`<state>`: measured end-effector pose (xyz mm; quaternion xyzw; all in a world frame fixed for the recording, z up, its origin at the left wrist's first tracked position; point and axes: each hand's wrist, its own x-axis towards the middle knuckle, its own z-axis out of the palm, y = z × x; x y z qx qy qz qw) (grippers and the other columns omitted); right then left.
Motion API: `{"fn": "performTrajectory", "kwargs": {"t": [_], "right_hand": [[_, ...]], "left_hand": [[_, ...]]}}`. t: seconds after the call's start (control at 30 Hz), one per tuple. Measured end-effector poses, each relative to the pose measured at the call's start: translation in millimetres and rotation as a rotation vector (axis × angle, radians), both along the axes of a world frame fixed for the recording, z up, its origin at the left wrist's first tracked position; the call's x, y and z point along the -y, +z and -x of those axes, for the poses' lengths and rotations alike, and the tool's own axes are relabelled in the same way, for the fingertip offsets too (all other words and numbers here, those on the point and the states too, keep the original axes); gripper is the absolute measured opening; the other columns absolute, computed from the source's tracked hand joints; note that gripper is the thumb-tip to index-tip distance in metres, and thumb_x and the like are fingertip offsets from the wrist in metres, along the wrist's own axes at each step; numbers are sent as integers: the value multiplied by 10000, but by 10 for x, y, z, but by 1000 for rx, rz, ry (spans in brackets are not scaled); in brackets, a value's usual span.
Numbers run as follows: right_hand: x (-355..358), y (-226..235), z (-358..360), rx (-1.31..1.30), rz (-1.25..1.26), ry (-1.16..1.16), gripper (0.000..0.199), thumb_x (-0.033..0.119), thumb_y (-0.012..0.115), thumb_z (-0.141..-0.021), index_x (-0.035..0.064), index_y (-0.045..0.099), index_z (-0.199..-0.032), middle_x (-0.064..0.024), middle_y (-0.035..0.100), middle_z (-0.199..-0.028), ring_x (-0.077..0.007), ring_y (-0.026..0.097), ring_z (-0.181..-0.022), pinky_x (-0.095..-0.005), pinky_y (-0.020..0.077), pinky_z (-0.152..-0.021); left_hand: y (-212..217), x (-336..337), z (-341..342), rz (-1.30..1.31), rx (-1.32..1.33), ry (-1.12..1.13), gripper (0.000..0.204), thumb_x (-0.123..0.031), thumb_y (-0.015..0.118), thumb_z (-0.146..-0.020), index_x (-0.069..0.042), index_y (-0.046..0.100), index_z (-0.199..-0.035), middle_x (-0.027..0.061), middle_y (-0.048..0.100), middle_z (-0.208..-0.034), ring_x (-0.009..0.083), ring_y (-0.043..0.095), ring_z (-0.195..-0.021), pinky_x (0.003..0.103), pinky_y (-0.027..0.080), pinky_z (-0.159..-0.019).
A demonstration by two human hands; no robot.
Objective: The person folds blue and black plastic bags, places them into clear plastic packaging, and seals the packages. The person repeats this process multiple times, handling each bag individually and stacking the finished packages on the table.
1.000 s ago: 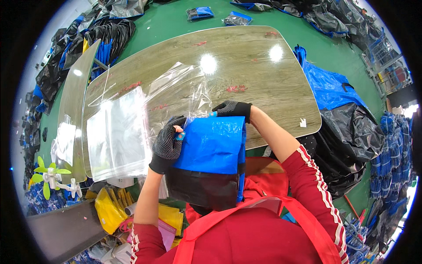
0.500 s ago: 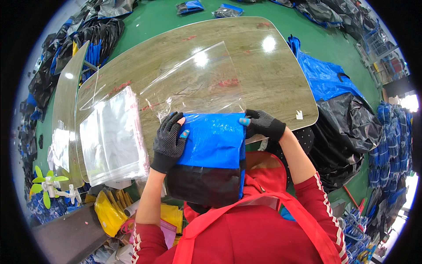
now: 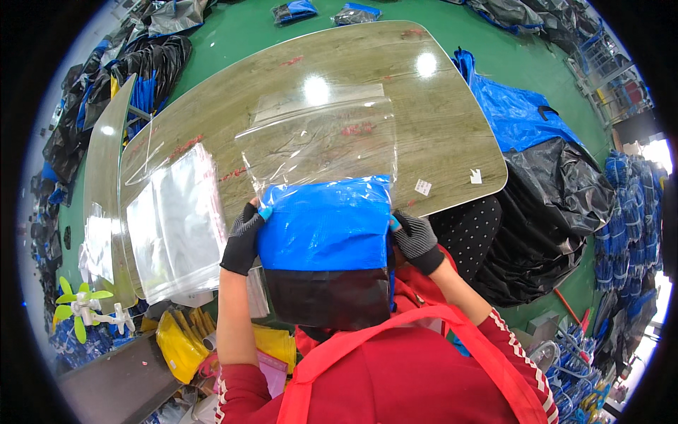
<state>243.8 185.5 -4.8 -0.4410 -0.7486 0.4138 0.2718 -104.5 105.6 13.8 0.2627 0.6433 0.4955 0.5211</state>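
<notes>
In the head view, the person stood at the near edge of a wood-grain table, both hands in dark knit gloves. The left hand and the right hand each closed on one side of a folded blue and black bag, pinching it together with the mouth of a clear plastic sleeve. The folded bag hung between the hands at the table's near edge, its blue top part already inside the sleeve's open end and its black lower part hanging bare toward the person's red apron. The sleeve lay flat on the table, stretching straight away from the person, so its long axis ran from the grip toward the far side of the table. Both hands sat level with each other, neither nearer the sleeve than the other. A stack of clear sleeves lay on the table just left of the left hand. Heaps of blue and black bags lay on the green floor to the right.
</notes>
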Motion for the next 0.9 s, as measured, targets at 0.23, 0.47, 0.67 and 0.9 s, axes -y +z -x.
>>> {"fn": "performTrajectory", "kwargs": {"t": [0.23, 0.47, 0.67, 0.9], "right_hand": [[-112, 127, -34, -517, 877, -166, 499, 430, 581, -946, -8, 581, -1185, -113, 668, -1042, -214, 633, -933, -380, 526, -843], [-121, 80, 168, -272, 525, 63, 728, 387, 759, -812, -11, 466, -1346, -194, 598, -1253, -253, 585, -1121, -383, 475, -960], [-305, 164, -138, -178, 556, 97, 641, 436, 716, -848, -9, 555, -1281, -148, 677, -1111, -215, 647, -973, -357, 517, -878], [-106, 212, -464, -55, 700, 82, 651, 526, 683, -851, -26, 624, -1191, -150, 696, -1029, -170, 640, -925, -321, 518, -834]], "left_hand": [[144, -200, 104, 227, -229, -452, 542, -405, 750, -812, -56, 606, -1201, 27, 638, -1019, 115, 567, -895, 267, 479, -767], [-57, -391, 128, 34, -433, -217, 387, -448, 578, -940, -89, 627, -1075, -24, 573, -825, 85, 508, -726, 253, 450, -672], [31, -246, -283, -27, -126, -295, 529, -412, 644, -901, 2, 599, -1228, 54, 654, -1050, 128, 580, -934, 291, 481, -841], [-79, 228, -788, 169, -363, -353, 532, -358, 711, -866, -7, 571, -1241, 117, 649, -1119, 167, 594, -975, 311, 494, -845]]}}
